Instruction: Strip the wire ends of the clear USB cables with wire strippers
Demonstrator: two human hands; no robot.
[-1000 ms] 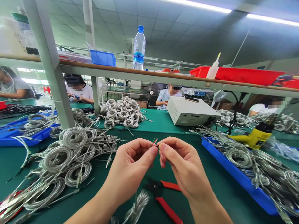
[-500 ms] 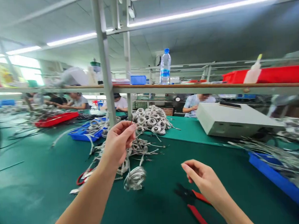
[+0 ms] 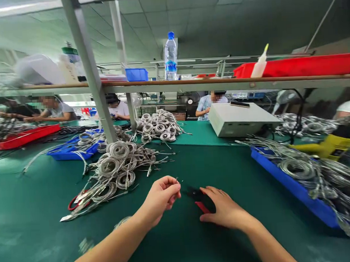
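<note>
1. Left hand (image 3: 162,196): thumb and fingertips pinched together on the wire ends (image 3: 176,180), which stick out just above the knuckles, over the near-middle of the desk (image 3: 217,164).
2. Right hand (image 3: 225,210): palm down on the cutters (image 3: 202,206), fingers stretched out flat and not wrapped round the handles.
3. Cutters lie on the desk just right of the left hand. The black head pokes out between the two hands; a strip of red handle shows under the right fingers.
4. Hands are near each other but not touching.
5. Silver cable (image 3: 122,222) lies by the left forearm, blurred. Can't tell if it joins the pinched wire ends.
6. Pile of coiled cables (image 3: 118,166) is left of the hands and further back. A second pile (image 3: 159,128) sits far-middle.
7. Blue tray (image 3: 67,150) with coils is far left. A longer blue tray (image 3: 293,193) full of coils runs along the right.
8. White box unit (image 3: 238,122) is far right of middle, with a yellow heat gun (image 3: 330,145) at the right edge.
9. Shelf (image 3: 190,84) overhead carries a water bottle (image 3: 170,56) and a red tray (image 3: 302,65).
10. Other people sit at work on the far side of the desk.
</note>
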